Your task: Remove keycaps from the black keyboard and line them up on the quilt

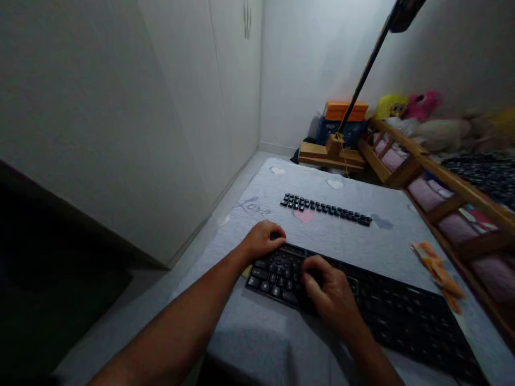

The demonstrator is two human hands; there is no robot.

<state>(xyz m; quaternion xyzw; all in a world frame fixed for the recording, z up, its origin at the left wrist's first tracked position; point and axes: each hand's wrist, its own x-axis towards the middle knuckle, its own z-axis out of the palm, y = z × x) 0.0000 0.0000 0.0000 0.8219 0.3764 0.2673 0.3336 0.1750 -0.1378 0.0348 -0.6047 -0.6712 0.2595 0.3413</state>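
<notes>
The right hand [330, 284] is bent over the keys of a black keyboard [396, 308], its thumb and forefinger curled toward each other; whether anything is pinched between them cannot be told. The left hand [263, 239] is at the keyboard's far left corner, fingers bent and the thumb side drawn in close to the fingertips; here too it cannot be told whether something is gripped. The left forearm reaches in from the near side of the bench [354, 241], and the right one crosses the near side of the keyboard.

The keyboard lies slantwise on the near half of the bench, running from near its left edge toward the near right corner. Past it, toward the far edge, loose black keycaps [325, 208] stand in a long slanting line, bunched in rows at the left end. An orange cloth [436, 268] lies crumpled near the right edge. The bench is covered in pale cloth printed with hearts and the word "Love".

A wooden bed rail [446, 175] runs along the right edge. Beyond the far edge are a wooden stand [333, 153] with a slanting dark pole [370, 67] and an orange box [346, 111]. A pale cabinet [193, 123] rises past the left edge
</notes>
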